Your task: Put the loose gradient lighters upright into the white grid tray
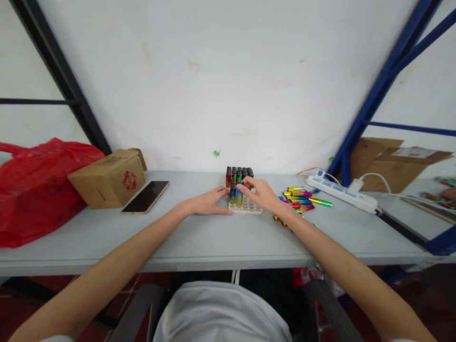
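On the grey surface [199, 237], near its middle, a white tray [252, 209] with round holes is placed. Its far part is filled with black-topped tubes [239, 171], which are stood upright in close rows. At the nearer left part, a blue and yellow tube [232, 194] is seen upright, and just to its right a shiny tube [239, 197] is held over the tray. By the right hand [259, 192] this shiny tube is pinched near its top, between the thumb and the fingers; whether its lower end is seated in a hole cannot be told. The left hand [210, 202] is laid at the left side of the tray, its grip spread, with the thumb stretched apart from the fingers near the front corner. The fingertips are partly hidden.

To the right of the tray, loose coloured tubes [299, 202] are scattered in a pile, and part of it is covered by the right forearm. Farther right, a white power strip [342, 192] is set aslant. On the left side, a dark phone [147, 197] is laid flat beside a cardboard box [107, 185], against which a red plastic bag [42, 190] is rested.
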{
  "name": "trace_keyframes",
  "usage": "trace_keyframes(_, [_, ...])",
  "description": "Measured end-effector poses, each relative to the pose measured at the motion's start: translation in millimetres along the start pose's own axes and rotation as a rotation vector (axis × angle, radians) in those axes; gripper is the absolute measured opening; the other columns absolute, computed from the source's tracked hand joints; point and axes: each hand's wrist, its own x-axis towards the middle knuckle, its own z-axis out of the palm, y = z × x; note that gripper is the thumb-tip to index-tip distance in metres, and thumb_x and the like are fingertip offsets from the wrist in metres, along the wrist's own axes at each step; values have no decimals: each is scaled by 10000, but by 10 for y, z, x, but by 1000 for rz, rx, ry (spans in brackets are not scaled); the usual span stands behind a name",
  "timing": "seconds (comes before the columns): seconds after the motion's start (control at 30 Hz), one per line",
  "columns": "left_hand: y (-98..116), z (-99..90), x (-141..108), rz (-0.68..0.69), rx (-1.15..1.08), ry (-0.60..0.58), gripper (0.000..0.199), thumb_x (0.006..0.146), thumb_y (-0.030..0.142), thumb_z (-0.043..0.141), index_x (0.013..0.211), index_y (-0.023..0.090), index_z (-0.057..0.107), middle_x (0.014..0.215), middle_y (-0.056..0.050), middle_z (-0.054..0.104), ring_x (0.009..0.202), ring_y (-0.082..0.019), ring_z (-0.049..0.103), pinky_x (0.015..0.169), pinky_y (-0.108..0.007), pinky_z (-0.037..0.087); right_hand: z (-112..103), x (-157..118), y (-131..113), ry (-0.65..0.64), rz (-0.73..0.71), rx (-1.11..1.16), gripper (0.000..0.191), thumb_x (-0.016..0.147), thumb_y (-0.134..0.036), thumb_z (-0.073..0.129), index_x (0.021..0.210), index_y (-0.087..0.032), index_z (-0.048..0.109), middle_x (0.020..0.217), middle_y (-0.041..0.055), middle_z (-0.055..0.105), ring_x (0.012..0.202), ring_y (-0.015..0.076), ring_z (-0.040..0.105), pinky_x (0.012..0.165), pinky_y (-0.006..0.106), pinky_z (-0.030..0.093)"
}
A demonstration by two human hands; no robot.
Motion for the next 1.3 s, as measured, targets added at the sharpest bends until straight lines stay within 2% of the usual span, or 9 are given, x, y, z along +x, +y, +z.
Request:
trace_keyframes(0.13, [23, -12, -5, -31, 19, -13, 740, 856, 687, 654, 1393, 201, 498, 1385, -119, 531, 1286, -309, 530, 1145, -404, 384, 40, -12, -3, -65, 37, 122, 384, 1011, -543, 494, 909, -192, 613, 788, 24, 759, 709, 166, 692, 698, 258, 465])
trace_keyframes(0.27, [16, -9, -9, -24, 17, -12, 739, 862, 681, 654, 1386, 181, 504, 1356, -125, 544, 1265, -313, 540, 1134, -405, 397, 87, 4, 53, -104, -2, 3, 288, 999, -452, 571, 980, -176, 650, 809, 43, 782, 730, 180, 715, 695, 256, 456])
trace_keyframes(0.47, [-21, 3, -16, -26, 4, -17, 727, 866, 676, 660, 1388, 194, 505, 1366, -114, 528, 1276, -307, 532, 1138, -412, 396, 78, 38, 104, -154, -123, -142, 281, 1028, -407, 553, 996, -151, 663, 815, 76, 762, 741, 190, 695, 667, 252, 407])
trace_keyframes(0.83, [13, -7, -14, -24, 19, -20, 732, 871, 655, 667, 1407, 188, 491, 1349, -121, 535, 1266, -309, 535, 1130, -416, 403, 126, 54, 58, -157, -85, -382, 401, 1017, -530, 521, 975, -171, 697, 758, 81, 727, 668, 183, 627, 596, 269, 288])
trace_keyframes(1.0, [38, -21, -17, -25, 7, -18, 713, 866, 653, 666, 1392, 198, 508, 1359, -122, 538, 1272, -314, 538, 1133, -429, 408, 167, 46, -2, -222, -49, -406, 441, 954, -574, 607, 776, -188, 724, 655, 69, 690, 606, 175, 594, 570, 283, 258])
trace_keyframes(1.07, [38, -25, -16, -28, 5, -15, 725, 868, 651, 663, 1409, 198, 496, 1377, -123, 535, 1285, -314, 532, 1140, -432, 402, 98, 46, 28, -213, -42, -384, 504, 969, -608, 557, 743, -188, 722, 633, 64, 678, 594, 171, 584, 577, 283, 269])
trace_keyframes(1.17, [28, -29, -4, -29, 13, -21, 762, 871, 652, 659, 1443, 186, 468, 1424, -129, 514, 1326, -313, 506, 1171, -419, 367, -145, 41, 177, -156, 3, -393, 578, 1042, -577, 411, 761, -182, 726, 676, 80, 695, 631, 180, 606, 629, 284, 326])
trace_keyframes(1.23, [20, -31, 7, -25, 18, -28, 765, 869, 654, 661, 1437, 176, 476, 1439, -133, 507, 1337, -311, 501, 1182, -408, 352, -375, 17, 342, -128, 59, -456, 537, 1069, -502, 387, 838, -167, 738, 765, 108, 724, 724, 206, 646, 707, 290, 386])
trace_keyframes(1.3, [15, -33, 14, -15, 14, -30, 752, 862, 657, 666, 1419, 181, 496, 1435, -127, 515, 1325, -313, 514, 1173, -406, 365, -614, -29, 539, -132, 119, -536, 357, 1050, -389, 478, 1026, -142, 735, 943, 144, 748, 905, 237, 675, 833, 306, 433])
